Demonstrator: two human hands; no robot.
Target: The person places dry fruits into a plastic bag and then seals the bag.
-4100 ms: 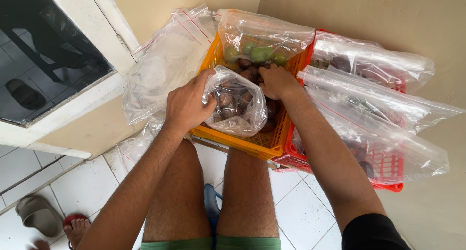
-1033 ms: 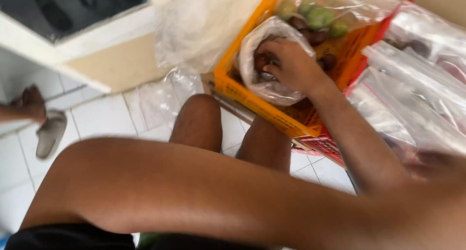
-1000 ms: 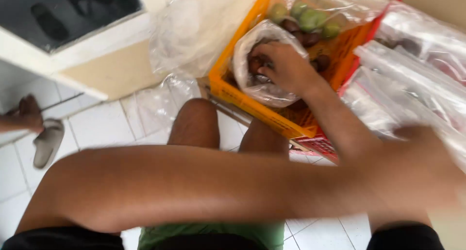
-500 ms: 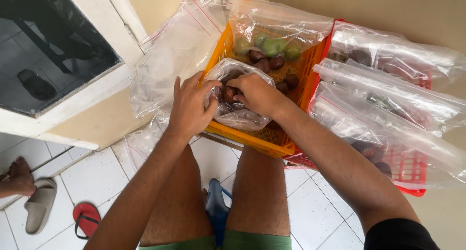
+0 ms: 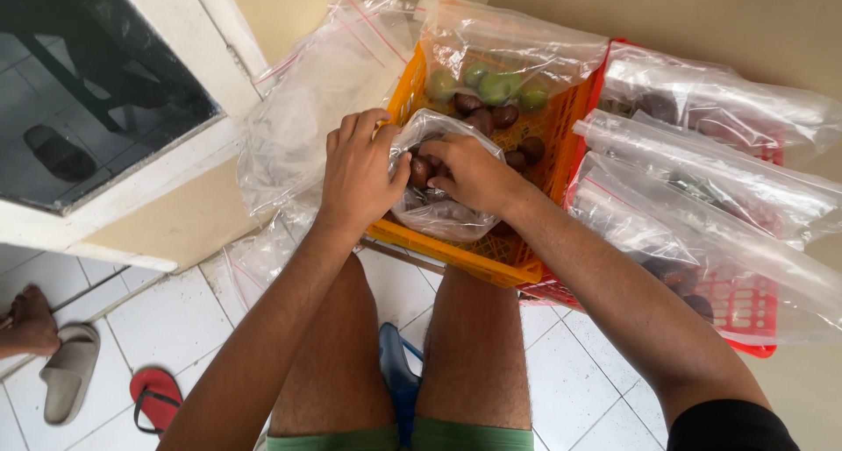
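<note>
White tile floor [image 5: 175, 319] below, beige wall [image 5: 684, 13] behind, dark window [image 5: 79, 83] at left. Orange crate [image 5: 456, 254] ahead of the knees, holding dark brown fruit [image 5: 504, 116] and a few green ones [image 5: 498, 87] toward the back. Red crate [image 5: 754, 306] touching its right side, covered by several clear zip bags [image 5: 702, 179] with dark fruit inside. More empty zip bags [image 5: 316, 92] draped over the orange crate's left edge. Small clear bag [image 5: 438, 210] resting in the orange crate near the front edge, partly filled with brown fruit. Left hand [image 5: 358, 175] clenched on the bag's left rim, holding the mouth apart. Right hand [image 5: 474, 172] at the bag's mouth, fingers curled around 1 brown fruit [image 5: 421, 170]. Blue stool [image 5: 399, 372] edge visible between the thighs. Grey sandal [image 5: 70, 372] and red flip-flop [image 5: 153, 398] on the floor at lower left, another person's foot [image 5: 31, 319] just beside the sandal.
</note>
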